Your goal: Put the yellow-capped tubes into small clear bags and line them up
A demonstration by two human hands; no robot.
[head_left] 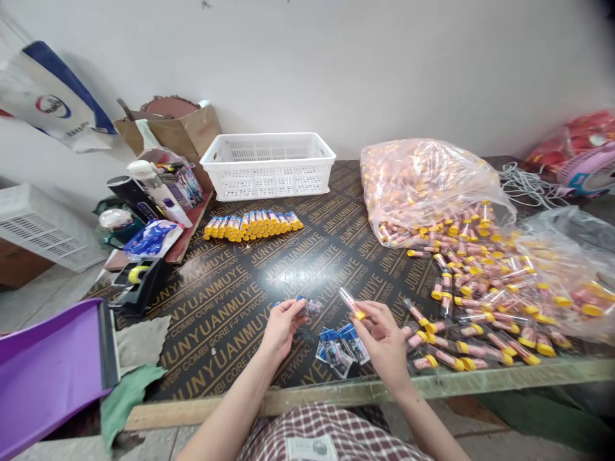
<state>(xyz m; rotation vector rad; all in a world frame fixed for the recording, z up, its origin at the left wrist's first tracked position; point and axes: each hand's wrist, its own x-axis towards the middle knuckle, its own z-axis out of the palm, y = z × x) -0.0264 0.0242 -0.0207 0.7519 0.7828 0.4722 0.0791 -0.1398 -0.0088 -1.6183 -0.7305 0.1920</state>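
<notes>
Between its fingers and thumb, my left hand [282, 326] grips a small blue-and-clear packet [310, 307] above the dark printed board. A clear tube with a yellow cap [352, 303] is pinched in my right hand [382, 339], its clear end pointing up and to the left. Below and between my hands, several blue-topped packets [336, 353] lie in an overlapping pile. To the right of my right hand, many loose yellow-capped tubes [480, 314] are spread out. A neat stack of tubes [250, 225] lies farther back at the left, their yellow ends facing me.
A white basket [273, 179] stands by the wall. A large plastic bag of tubes [427, 186] lies at back right, beside white cord [528, 186] and a pink fan [589, 169]. At left are a tape dispenser [139, 285], bottles and a purple dustpan [52, 371].
</notes>
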